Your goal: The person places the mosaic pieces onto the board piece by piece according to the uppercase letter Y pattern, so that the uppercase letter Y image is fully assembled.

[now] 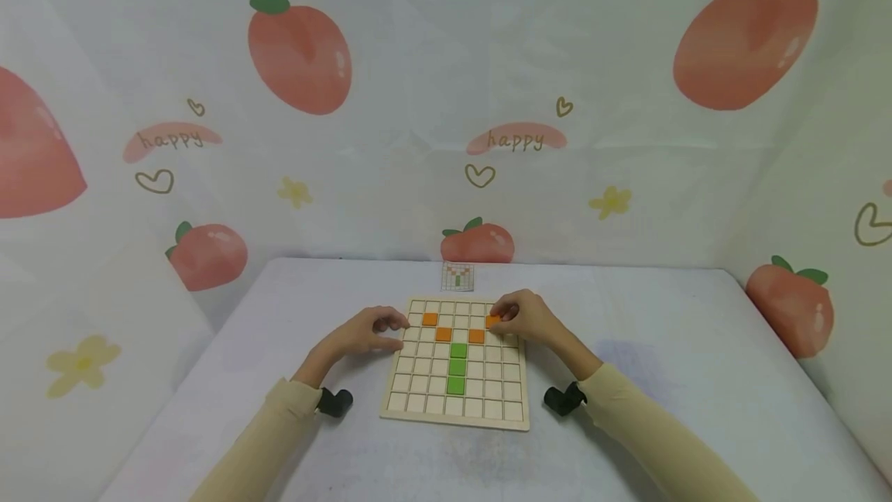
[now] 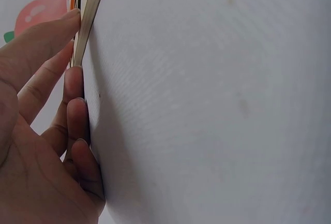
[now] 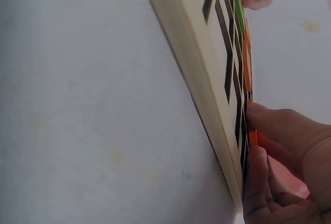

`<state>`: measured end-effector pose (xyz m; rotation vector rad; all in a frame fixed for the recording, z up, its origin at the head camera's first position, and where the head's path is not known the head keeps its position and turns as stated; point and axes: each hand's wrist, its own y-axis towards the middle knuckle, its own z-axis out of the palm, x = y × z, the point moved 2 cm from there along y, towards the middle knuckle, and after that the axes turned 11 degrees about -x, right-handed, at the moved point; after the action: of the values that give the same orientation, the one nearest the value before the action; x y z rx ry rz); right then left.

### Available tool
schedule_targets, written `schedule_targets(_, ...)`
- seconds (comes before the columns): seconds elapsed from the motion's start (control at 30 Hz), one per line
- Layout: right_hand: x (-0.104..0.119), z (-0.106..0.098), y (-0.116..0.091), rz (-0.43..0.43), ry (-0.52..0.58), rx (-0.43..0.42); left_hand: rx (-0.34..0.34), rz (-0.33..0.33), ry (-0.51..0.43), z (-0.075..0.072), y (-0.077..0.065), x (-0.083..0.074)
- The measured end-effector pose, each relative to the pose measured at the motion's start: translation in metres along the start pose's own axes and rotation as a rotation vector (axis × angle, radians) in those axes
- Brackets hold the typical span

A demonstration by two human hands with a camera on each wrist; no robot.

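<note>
A pale wooden grid board (image 1: 416, 403) lies flat on the table. Three green tiles (image 1: 457, 367) form a column in its middle, and orange tiles (image 1: 444, 335) slant outward above them on both sides. At the upper right of the grid, my right hand (image 1: 531, 316) pinches an orange tile (image 3: 253, 137) between thumb and fingers, at the level of the board's surface. My left hand (image 1: 365, 330) is at the board's left edge, thumb and fingers apart and loosely bent. In the left wrist view, its fingertips (image 2: 74, 79) touch the board's side.
A small card (image 1: 458, 276) printed with a coloured grid pattern lies behind the board, near the table's back edge. White cloth (image 1: 390, 138) with fruit prints hangs behind and beside the white table (image 1: 627, 424). Both wrists wear black devices (image 1: 337, 403).
</note>
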<state>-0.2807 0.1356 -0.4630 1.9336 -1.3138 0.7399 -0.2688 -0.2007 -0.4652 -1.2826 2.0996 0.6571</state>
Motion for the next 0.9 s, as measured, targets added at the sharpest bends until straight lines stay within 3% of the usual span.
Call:
schedule_targets(0.47,-0.003,-0.008,-0.005,-0.046,0.064,0.028,-0.002,-0.028,0.009,0.0,-0.001,-0.003)
schedule_targets(0.7,-0.01,-0.035,-0.022,-0.056,0.131,0.032,-0.001,-0.002,-0.004,-0.003,-0.003,-0.005)
schedule_targets(0.9,-0.021,-0.063,-0.04,-0.031,0.118,0.018,-0.047,0.019,-0.045,-0.012,-0.01,-0.007)
